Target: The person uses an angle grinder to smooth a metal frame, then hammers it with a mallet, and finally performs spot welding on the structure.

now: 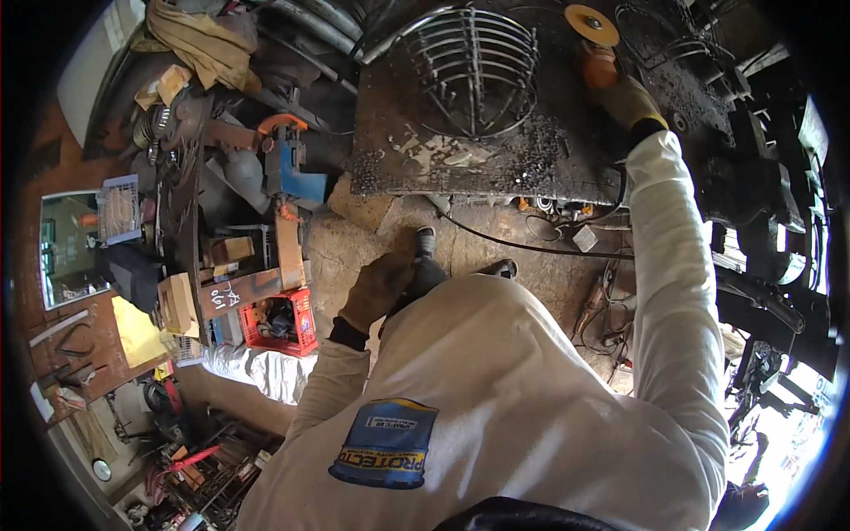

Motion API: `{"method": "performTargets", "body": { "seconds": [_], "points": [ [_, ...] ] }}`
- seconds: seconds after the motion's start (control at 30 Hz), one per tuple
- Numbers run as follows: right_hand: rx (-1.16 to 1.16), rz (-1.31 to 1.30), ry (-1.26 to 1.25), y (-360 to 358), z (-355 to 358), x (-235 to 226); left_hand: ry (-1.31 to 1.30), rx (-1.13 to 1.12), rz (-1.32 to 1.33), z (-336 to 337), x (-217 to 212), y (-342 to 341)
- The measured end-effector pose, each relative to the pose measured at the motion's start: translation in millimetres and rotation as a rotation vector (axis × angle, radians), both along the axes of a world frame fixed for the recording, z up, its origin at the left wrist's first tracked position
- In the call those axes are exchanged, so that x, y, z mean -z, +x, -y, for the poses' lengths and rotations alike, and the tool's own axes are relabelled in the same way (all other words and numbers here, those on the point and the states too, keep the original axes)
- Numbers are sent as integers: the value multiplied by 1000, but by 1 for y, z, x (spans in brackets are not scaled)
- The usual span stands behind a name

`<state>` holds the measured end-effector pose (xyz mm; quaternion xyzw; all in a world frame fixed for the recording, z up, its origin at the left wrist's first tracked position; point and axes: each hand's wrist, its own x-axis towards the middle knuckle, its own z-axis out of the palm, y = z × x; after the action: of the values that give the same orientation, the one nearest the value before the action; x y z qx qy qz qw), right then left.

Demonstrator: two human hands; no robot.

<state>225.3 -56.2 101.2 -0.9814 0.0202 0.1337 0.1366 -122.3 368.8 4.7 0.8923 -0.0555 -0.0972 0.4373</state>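
Note:
My right hand (627,99), in a tan work glove, reaches to the far right of the dark metal workbench (567,164). Its fingers are wrapped round the orange body of an angle grinder (598,66), whose round yellow-orange disc (591,25) faces up. Left of the grinder, apart from its disc, a cage of curved metal bars (475,71) rests on the bench. My left hand (374,288), in a brown glove, hangs low beside my dark-trousered leg, away from the bench. Its fingers are in shadow, so their pose is unclear.
A blue vise-like tool (297,173) and a red plastic crate (279,320) are at the left among shelves. A dark cable (522,248) runs along the floor past my feet. Metal pipes (323,22) lie beyond the bench's left corner. Dark machinery (766,186) stands at the right.

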Motion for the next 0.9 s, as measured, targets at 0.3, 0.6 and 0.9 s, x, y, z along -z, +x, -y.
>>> {"method": "performTargets", "body": {
  "seconds": [0.3,0.6,0.9],
  "points": [
    [457,315,343,-94,-44,-108,-334,442,30,19,-124,130],
    [733,534,975,-219,-214,-109,-733,602,138,100,-105,166],
    [421,156,1917,-255,-185,-58,-1079,1138,-539,51,-130,180]
  ]
}}
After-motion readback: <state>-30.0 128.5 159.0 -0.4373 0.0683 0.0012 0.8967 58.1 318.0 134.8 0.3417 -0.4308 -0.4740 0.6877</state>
